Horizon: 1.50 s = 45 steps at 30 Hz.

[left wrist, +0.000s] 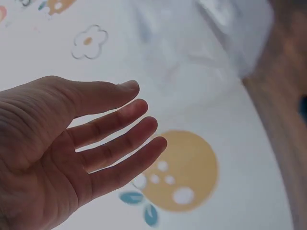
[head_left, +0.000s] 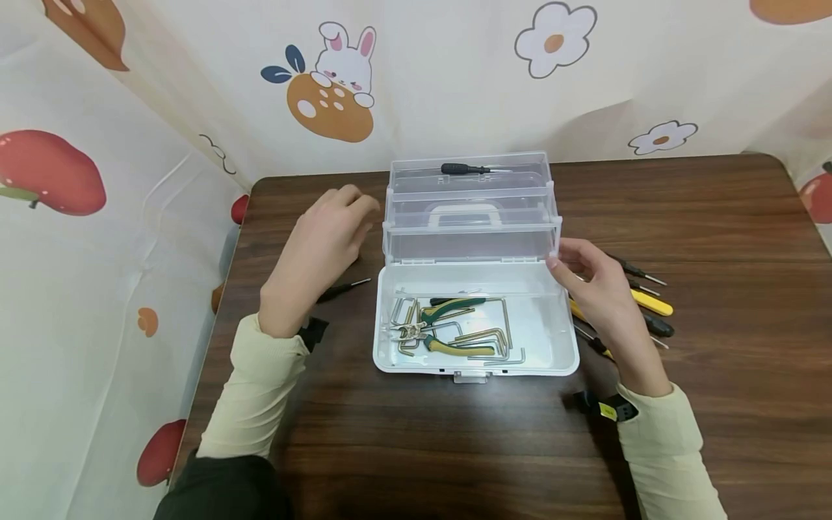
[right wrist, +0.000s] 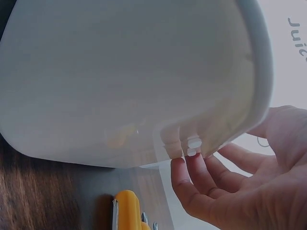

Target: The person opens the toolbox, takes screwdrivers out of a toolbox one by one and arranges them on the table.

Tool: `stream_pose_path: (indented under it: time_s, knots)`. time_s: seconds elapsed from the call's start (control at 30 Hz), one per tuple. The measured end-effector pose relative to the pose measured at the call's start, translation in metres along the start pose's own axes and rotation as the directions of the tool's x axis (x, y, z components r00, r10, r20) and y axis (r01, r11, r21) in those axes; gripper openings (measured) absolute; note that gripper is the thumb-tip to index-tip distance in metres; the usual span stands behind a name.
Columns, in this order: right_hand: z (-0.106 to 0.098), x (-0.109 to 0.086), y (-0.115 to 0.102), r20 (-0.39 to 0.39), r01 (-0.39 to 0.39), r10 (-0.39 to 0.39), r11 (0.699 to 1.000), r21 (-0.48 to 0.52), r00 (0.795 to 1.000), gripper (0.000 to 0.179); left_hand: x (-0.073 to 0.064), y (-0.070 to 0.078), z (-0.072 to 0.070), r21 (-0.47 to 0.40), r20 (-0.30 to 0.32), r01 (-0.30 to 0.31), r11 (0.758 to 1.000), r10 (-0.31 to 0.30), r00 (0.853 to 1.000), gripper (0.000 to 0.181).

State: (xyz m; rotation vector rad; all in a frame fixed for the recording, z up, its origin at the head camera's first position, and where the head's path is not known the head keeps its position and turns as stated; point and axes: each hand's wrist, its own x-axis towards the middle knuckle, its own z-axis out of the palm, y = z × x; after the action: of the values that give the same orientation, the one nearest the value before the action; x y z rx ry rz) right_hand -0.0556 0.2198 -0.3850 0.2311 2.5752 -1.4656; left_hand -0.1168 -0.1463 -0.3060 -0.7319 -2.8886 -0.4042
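A white toolbox [head_left: 549, 336] with raised clear tiers [head_left: 416, 242] stands on the table. In its base lie pliers [head_left: 460, 306] with green-and-yellow handles and several hex keys [head_left: 502, 338]. A black-handled screwdriver [head_left: 463, 169] rests in the top tier. To the left of the tiers, my left hand [head_left: 318, 249] hovers with loosely bent fingers; the left wrist view shows the hand [left wrist: 62, 153] holding nothing. My right hand [head_left: 601, 285] grips the box's back right corner, thumb at the rim. In the right wrist view its fingertips [right wrist: 178, 167] touch the outer wall.
Under my left hand lies a dark screwdriver [head_left: 339, 290]. Several screwdrivers [head_left: 658, 325] and a yellow-handled tool [head_left: 652, 302] lie on the brown table [head_left: 734, 289] around my right hand. A printed cloth [head_left: 448, 87] rises behind the table.
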Motion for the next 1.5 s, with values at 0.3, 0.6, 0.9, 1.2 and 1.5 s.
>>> stream_pose_path:
  time_s: [0.3, 0.6, 0.9, 1.2, 1.5]
  knots:
    - [0.000, 0.000, 0.002, -0.009, 0.012, -0.012, 1.000, -0.005, 1.000, 0.054, 0.041, 0.030, -0.011, 0.033, 0.086, -0.092, 0.995, 0.089, 0.992, 0.028]
    - [0.001, 0.001, 0.003, -0.015, 0.020, -0.021, 1.000, -0.016, 1.000, 0.053, 0.080, 0.049, -0.006, 0.072, 0.159, -0.178, 0.981, 0.165, 0.973, 0.030]
    - [0.001, 0.001, 0.003, -0.015, 0.020, -0.020, 1.000, -0.010, 1.000, 0.052, 0.110, 0.055, 0.011, 0.083, 0.212, -0.216, 0.973, 0.195, 0.958, 0.031]
    - [0.000, 0.002, 0.003, -0.022, 0.038, -0.039, 0.999, -0.030, 0.999, 0.053, 0.127, 0.058, 0.024, 0.083, 0.277, -0.207, 0.975, 0.177, 0.944, 0.032]
    - [0.000, 0.003, 0.004, -0.007, 0.033, -0.033, 0.999, -0.019, 0.999, 0.054, 0.132, 0.057, 0.037, 0.060, 0.299, -0.195, 0.979, 0.169, 0.939, 0.031]
